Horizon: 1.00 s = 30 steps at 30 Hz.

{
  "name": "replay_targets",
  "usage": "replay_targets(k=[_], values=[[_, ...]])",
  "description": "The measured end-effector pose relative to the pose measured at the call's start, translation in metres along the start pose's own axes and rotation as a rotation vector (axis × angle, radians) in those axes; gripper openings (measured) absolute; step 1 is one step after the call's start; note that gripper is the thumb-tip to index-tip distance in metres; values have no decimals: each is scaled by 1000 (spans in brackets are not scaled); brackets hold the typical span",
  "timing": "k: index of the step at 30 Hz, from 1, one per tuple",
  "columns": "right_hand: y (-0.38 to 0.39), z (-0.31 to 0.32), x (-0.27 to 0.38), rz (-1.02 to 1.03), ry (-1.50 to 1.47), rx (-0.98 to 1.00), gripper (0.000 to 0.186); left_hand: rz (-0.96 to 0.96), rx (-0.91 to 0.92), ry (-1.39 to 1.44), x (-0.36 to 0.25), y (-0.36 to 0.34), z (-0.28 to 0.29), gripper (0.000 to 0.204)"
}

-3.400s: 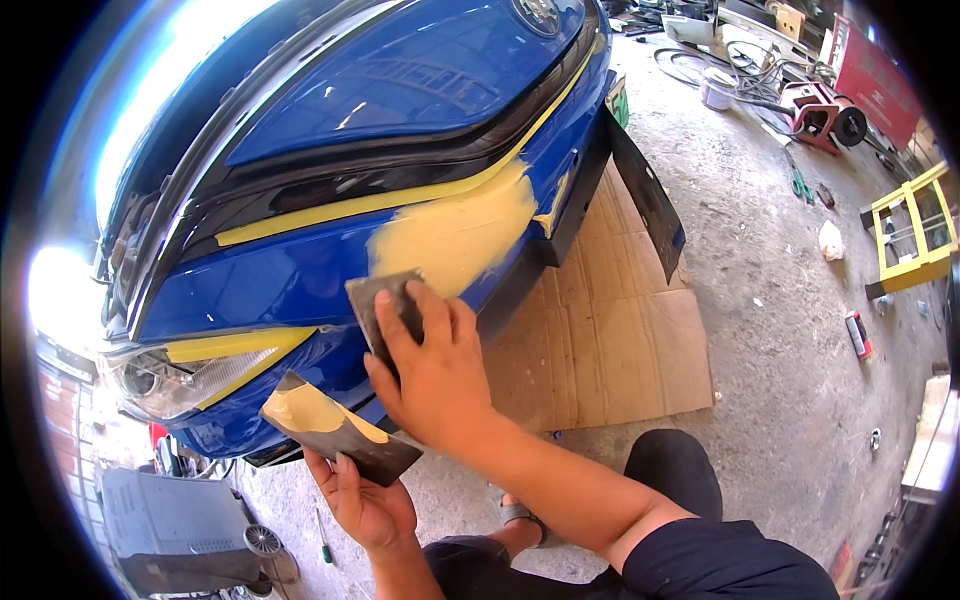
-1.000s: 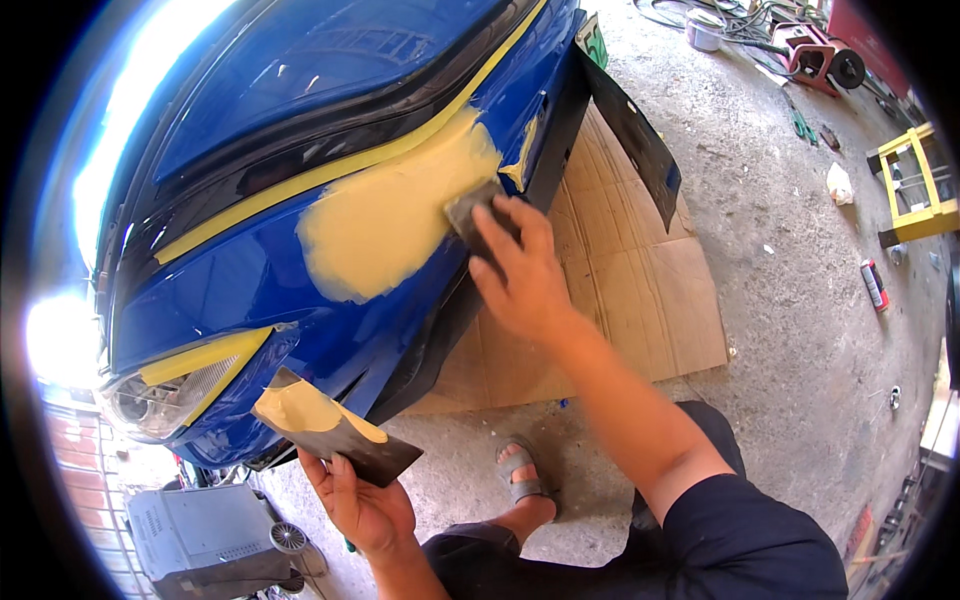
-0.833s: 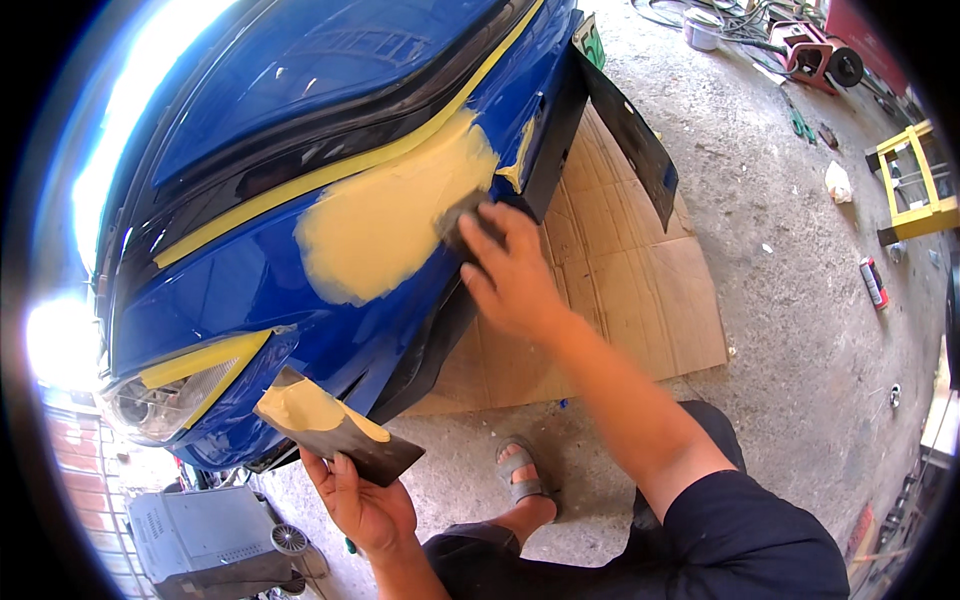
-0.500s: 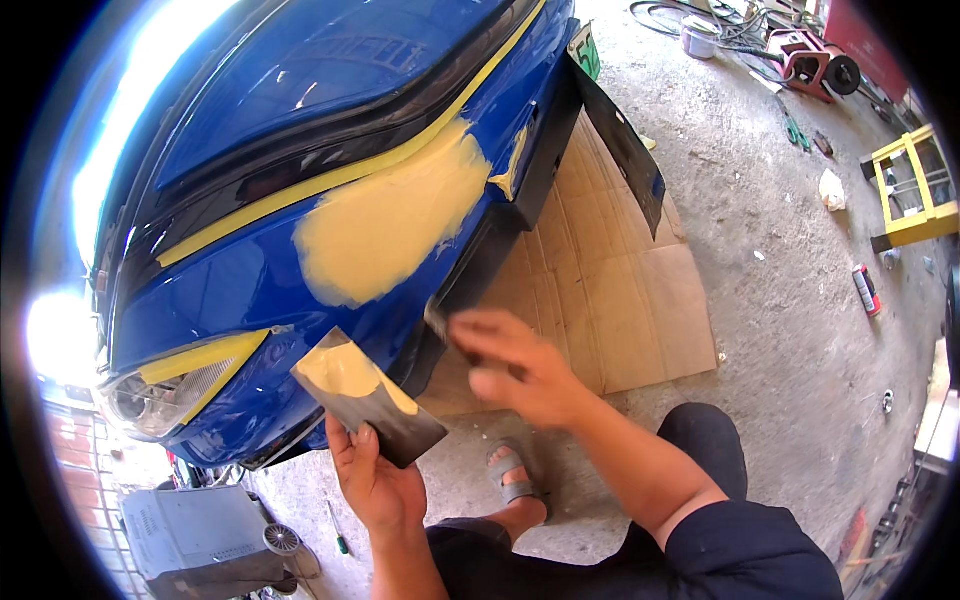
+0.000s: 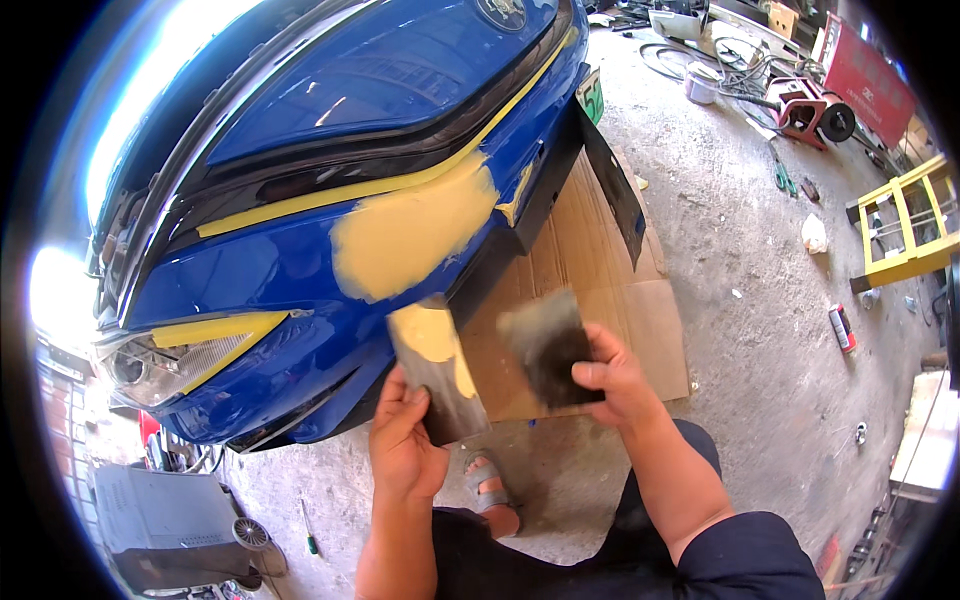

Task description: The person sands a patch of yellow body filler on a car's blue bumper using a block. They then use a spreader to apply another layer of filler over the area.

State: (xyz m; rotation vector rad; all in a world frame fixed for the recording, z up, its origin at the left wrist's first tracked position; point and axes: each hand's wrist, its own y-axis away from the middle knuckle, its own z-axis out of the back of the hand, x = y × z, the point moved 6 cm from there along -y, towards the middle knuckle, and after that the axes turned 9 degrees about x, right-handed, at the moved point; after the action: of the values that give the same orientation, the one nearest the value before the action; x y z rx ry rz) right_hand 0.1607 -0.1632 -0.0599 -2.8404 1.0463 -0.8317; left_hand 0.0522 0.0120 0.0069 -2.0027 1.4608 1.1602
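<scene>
My left hand (image 5: 408,445) pinches the lower left edge of a flat metal putty spreader (image 5: 455,410). Pale yellow filler (image 5: 428,332) lies on that spreader's upper end and along one side. In my right hand (image 5: 622,378), thumb on the face, is a second dark, flat putty spreader (image 5: 555,355), slightly smeared by motion. The two spreaders are apart, side by side. Beyond them stands a blue car's bumper (image 5: 270,265) with a broad patch of yellow filler (image 5: 410,240) on it. Yellow masking tape (image 5: 330,200) runs above the patch, and more edges the headlight (image 5: 165,365).
A flattened cardboard sheet (image 5: 640,330) lies under the bumper, where a dark panel (image 5: 612,190) hangs down. Right, on the concrete floor, are a spray can (image 5: 842,328), yellow stepladder (image 5: 905,265), pliers (image 5: 785,180) and red machine (image 5: 805,115). Left are a grey box (image 5: 165,525) and screwdriver (image 5: 309,530).
My right hand has moved right and down from the bumper's edge, bringing its spreader into plain view. My left hand's spreader has shifted right and now stands more upright. The view has shifted.
</scene>
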Motion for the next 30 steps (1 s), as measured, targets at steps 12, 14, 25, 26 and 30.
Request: replay_targets(k=[12,14,25,26,30], values=[[4,15,23,-31,142,-63,43,-40,141,-63,11,6,-34,48],[14,12,28,12,170,-46,43,-247,117,-109,-2,11,-35,48],[19,-46,33,24,695,-9,45,-327,455,-432,10,19,-55,39],[18,-48,40,57,688,13,45,-333,464,-640,10,21,-55,37],[17,-60,70,143,739,85,45,-454,512,-1179,2,19,-67,29]])
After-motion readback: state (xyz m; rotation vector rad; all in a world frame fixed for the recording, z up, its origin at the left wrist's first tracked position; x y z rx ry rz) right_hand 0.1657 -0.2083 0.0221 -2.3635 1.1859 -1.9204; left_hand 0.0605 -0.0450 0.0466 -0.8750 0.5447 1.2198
